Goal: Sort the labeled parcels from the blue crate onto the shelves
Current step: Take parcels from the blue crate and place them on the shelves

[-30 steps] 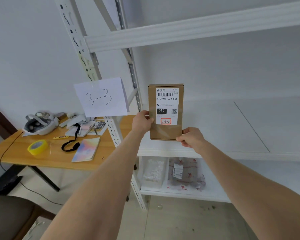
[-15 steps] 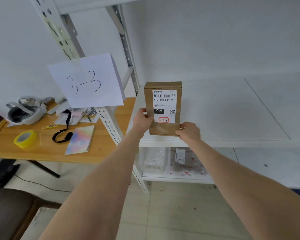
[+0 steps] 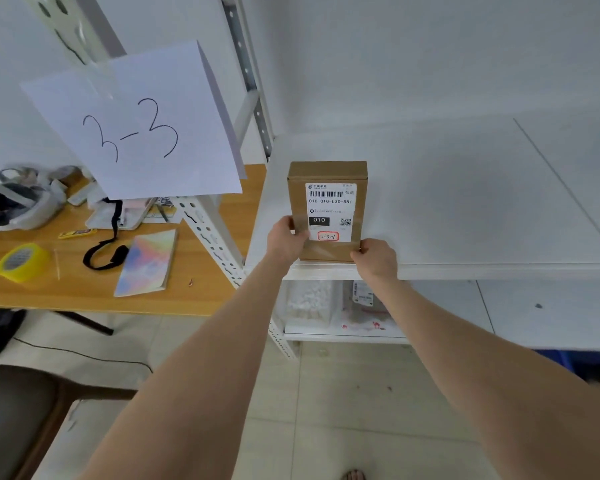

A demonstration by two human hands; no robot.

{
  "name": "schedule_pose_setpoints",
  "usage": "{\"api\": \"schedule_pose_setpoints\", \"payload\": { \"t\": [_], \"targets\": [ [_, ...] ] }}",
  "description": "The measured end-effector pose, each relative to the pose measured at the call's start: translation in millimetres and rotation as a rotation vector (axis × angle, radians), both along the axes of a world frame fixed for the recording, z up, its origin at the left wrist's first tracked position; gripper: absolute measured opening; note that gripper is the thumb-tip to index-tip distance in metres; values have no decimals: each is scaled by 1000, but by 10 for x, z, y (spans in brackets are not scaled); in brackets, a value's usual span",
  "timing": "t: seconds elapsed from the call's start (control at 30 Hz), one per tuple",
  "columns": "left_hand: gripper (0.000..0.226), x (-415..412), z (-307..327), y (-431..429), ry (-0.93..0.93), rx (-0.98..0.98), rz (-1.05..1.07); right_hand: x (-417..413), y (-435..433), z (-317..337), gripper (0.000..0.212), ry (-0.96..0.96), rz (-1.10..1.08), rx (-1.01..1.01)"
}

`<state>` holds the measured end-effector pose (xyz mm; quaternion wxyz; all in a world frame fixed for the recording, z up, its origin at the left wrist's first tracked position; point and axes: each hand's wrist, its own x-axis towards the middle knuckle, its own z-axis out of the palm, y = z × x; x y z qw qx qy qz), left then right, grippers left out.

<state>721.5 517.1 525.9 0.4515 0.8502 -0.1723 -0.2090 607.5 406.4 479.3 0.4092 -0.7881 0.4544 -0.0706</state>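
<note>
- yellow tape roll on the wooden table, 9 o'clock
- "3-3" paper sign at 10 o'clock, covering part of the rack post
- left hand pinches the parcel at its 8 o'clock edge
- parcel's probably flat on the white shelf
- right hand curled round its 5 o'clock corner

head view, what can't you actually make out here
- Code on the parcel, in its red box: too small to read surely, head view.
- Fingers of the left hand and right hand behind the parcel: hidden by it.
- The packages on the lower shelf: partly behind the right forearm; label too small.
- The blue thing: mostly hidden under the lower shelf.
- The headset: blurred, cut off by the left edge.
</note>
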Motion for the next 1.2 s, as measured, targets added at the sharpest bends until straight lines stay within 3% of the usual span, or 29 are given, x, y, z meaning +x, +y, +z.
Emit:
{"api": "schedule_pose_setpoints", "payload": {
  "t": [0.4,0.5,0.6,0.73,0.87,1.0,1.2],
  "targets": [
    [37,3,-127,19,-30,83,-16,21,5,-104,22,1,-2,1],
    [53,-18,-70,32,-17,80,-12,24,24,-23,48,-40,-14,7],
    [89,-57,59,65,-69,19,-18,14,28,182,81,-152,-34,-109],
    [107,-112,337,111,-418,92,-4,7,-28,593,94,-304,-2,-299],
    [98,-184,542,98,-749,230,-113,13,-38,907,80,-266,129,-473],
    [77,-257,597,19,-767,412,-143,7,-32,946,52,-168,204,-529],
    [74,-240,575,-47,-824,442,-117,57,-26,911,50,-119,198,-585]
  ]
}}
